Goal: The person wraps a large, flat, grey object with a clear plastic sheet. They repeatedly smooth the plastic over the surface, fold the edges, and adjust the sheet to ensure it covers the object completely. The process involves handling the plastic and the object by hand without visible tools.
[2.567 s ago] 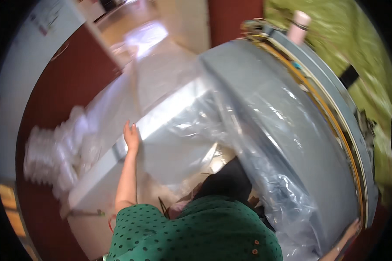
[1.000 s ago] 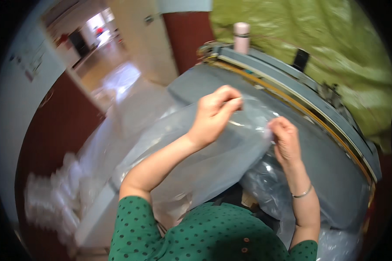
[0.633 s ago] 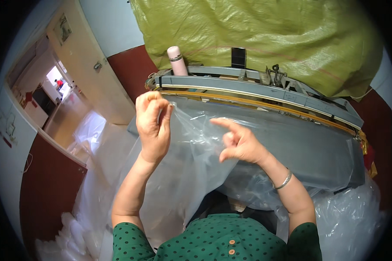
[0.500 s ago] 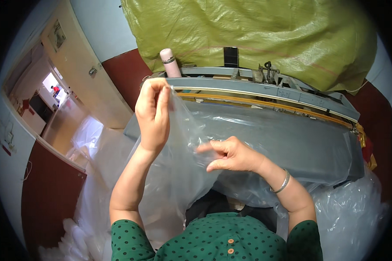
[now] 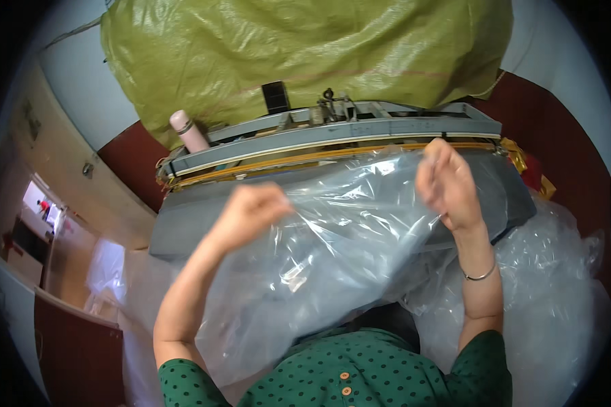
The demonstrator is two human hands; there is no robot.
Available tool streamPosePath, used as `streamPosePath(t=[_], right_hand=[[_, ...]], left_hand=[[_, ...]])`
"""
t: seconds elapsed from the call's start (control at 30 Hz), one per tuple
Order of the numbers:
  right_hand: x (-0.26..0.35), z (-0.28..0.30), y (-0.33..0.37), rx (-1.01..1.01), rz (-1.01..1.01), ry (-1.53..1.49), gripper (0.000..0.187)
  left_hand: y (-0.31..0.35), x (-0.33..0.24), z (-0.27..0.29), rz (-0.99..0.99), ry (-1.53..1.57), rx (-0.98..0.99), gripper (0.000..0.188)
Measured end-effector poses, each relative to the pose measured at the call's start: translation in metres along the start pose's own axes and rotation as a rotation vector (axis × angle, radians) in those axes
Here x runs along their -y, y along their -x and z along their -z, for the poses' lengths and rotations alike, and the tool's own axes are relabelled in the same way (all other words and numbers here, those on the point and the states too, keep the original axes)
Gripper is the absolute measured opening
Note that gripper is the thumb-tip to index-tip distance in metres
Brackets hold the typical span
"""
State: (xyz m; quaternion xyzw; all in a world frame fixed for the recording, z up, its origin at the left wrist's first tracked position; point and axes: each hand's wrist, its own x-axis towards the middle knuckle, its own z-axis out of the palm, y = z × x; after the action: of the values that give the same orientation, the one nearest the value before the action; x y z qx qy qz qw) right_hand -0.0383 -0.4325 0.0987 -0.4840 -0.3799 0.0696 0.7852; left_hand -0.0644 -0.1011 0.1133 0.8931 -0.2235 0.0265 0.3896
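Note:
A clear plastic sheet point(image 5: 339, 237) is stretched between my two hands above a dark grey work surface point(image 5: 190, 217). My left hand point(image 5: 254, 210), blurred by motion, pinches the sheet on its left side. On the other side my right hand point(image 5: 449, 186) is raised, its fingers closed on the sheet near the far edge of the surface. A silver bangle circles my right wrist. From my hands the film drapes down over the near edge toward my lap. Beyond the surface lies a long grey metal frame point(image 5: 332, 133) with yellowish strips along it.
A pink bottle point(image 5: 190, 132) stands at the frame's left end. A dark flat rectangular object point(image 5: 275, 98) leans against a large yellow-green woven sheet point(image 5: 305, 47). More clear plastic film point(image 5: 543, 298) is heaped at the right. At the left is an open door point(image 5: 88, 156).
My right hand has moved up and right and closed on the plastic sheet. My left hand has come down, and the sheet is now spread between them. The view has turned rightward.

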Motion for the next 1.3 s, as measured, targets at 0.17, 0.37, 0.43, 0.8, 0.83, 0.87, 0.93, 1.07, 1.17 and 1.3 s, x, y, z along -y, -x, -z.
streamPosePath(t=[0.17,0.37,0.43,0.8,0.83,0.87,0.93,1.07,1.17,1.3], right_hand=[[0.014,0.005,0.057,0.288,-0.555,0.79,0.026],[0.101,0.101,0.143,-0.457,-0.426,1.218,0.007],[0.152,0.138,0.185,-0.738,-0.281,1.563,0.006],[0.233,0.137,0.118,-1.536,0.097,2.527,0.04],[0.198,0.119,0.085,-1.398,0.374,2.55,0.045],[0.172,0.115,0.072,-1.337,0.364,2.642,0.044],[0.104,0.127,0.061,-0.894,0.681,2.12,0.042],[-0.031,0.227,0.136,-0.448,-0.318,1.97,0.055],[-0.049,0.261,0.134,-0.527,-0.311,1.687,0.068],[-0.018,0.272,0.138,-0.716,-0.33,1.885,0.081]], left_hand=[[-0.017,-0.021,0.051,-0.298,0.166,-0.671,0.011],[-0.025,-0.006,0.002,-0.269,-0.127,-0.803,0.011],[-0.023,0.005,-0.051,-0.188,-0.072,-0.253,0.015],[-0.017,-0.021,-0.096,-0.034,0.787,0.368,0.022],[-0.023,-0.006,-0.086,0.023,0.78,0.187,0.019],[-0.031,0.011,-0.075,0.104,0.724,0.15,0.01],[-0.038,0.056,-0.074,0.189,0.531,-0.022,0.007],[-0.026,0.136,-0.086,0.275,0.247,-0.158,0.01],[0.0,0.159,-0.078,0.402,0.129,-0.187,0.011],[0.001,0.17,-0.082,0.433,0.323,-0.384,0.01]])
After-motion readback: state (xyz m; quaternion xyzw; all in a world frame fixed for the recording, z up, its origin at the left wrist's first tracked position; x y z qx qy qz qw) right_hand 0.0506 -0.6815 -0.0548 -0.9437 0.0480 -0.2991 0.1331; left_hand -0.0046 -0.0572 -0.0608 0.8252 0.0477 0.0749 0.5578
